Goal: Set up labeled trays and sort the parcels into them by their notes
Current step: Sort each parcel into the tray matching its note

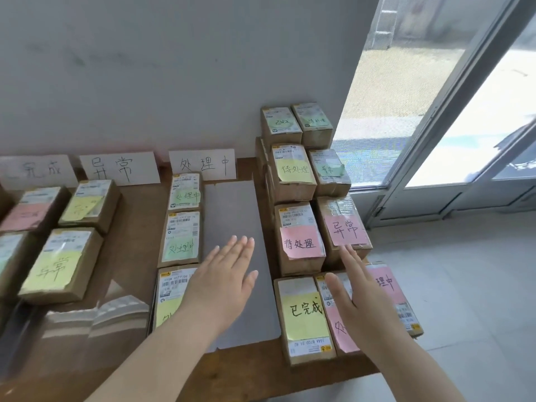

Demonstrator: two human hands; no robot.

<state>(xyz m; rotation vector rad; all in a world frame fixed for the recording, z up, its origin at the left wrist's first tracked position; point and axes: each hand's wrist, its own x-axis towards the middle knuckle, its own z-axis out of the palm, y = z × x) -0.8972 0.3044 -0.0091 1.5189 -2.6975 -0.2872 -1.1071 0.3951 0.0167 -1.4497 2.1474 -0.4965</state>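
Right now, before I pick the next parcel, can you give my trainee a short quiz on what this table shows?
1. True or false: the person's left hand grips a parcel.
2. How many parcels are in the column of brown cardboard parcels in front of the white paper card marked 处理中? A two, B three, C five.
3. Fill in: the pink paper note just beyond the right hand reads ____.

Key: 1 false, its fingers are straight and hold nothing; 2 B; 3 异常.
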